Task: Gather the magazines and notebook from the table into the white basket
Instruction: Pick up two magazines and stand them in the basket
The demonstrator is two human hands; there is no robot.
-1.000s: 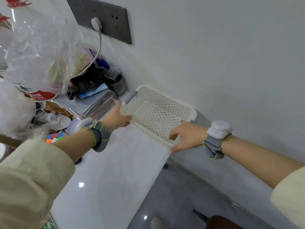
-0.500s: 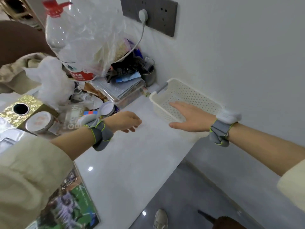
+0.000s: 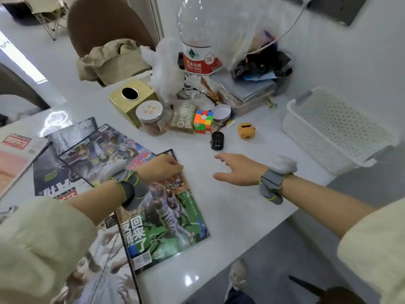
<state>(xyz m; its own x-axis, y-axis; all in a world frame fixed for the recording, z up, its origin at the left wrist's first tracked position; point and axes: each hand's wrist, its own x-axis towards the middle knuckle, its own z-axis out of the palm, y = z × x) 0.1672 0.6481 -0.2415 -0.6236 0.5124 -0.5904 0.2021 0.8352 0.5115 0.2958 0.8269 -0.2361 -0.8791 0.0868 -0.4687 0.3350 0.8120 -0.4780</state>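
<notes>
Presently the left grip is held over the far corner of a football magazine, its fingers loosely curled. The magazine lies flat on the bench; whether it is touched cannot be told. The right grip is spread wide, palm down, with nothing held, over bare bench.

A strip of bare white surface is left between the two grips and runs on towards the near edge below the right grip. The white basket is set beyond and to the right of the right grip, beside the wall, its near corner at the bench's edge. A black key fob lies just beyond the right grip's fingertips, with a small yellow case and a colour cube a little farther off.

Left of the left grip more magazines are overlapped; they are partly covered by the left arm and cut off at the frame's left and bottom. A notebook cannot be picked out with certainty. The clutter beyond the cube is partly veiled by clear plastic around a large water bottle.

The bench is glossy white, and grey floor is seen below its edge.
</notes>
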